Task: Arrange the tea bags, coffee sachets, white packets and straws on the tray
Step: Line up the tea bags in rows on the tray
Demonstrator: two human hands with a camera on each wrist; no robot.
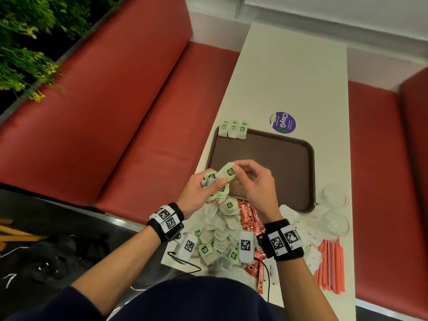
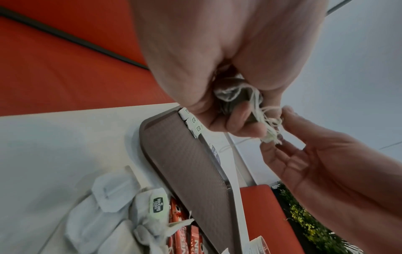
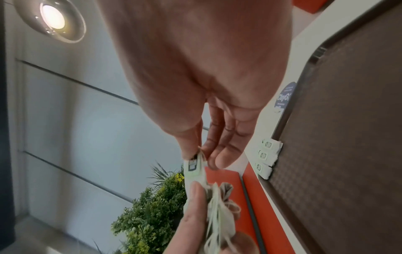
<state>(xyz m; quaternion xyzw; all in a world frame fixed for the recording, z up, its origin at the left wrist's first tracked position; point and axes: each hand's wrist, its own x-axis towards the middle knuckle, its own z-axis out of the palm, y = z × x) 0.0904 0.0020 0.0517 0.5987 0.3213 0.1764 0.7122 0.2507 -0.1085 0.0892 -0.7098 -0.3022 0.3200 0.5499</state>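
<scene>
Hands hide clutched tea bags.

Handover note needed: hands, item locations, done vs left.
Left hand grips a tangled bunch of green-tagged tea bags. Right hand pinches the tag of one tea bag, separating it from the bunch.
Done: three tea bags sit in a row at the brown plastic tray's far left corner.
Left: the loose tea bag pile, red coffee sachets, white packets and red-striped straws, all on the white table, off the tray.
</scene>
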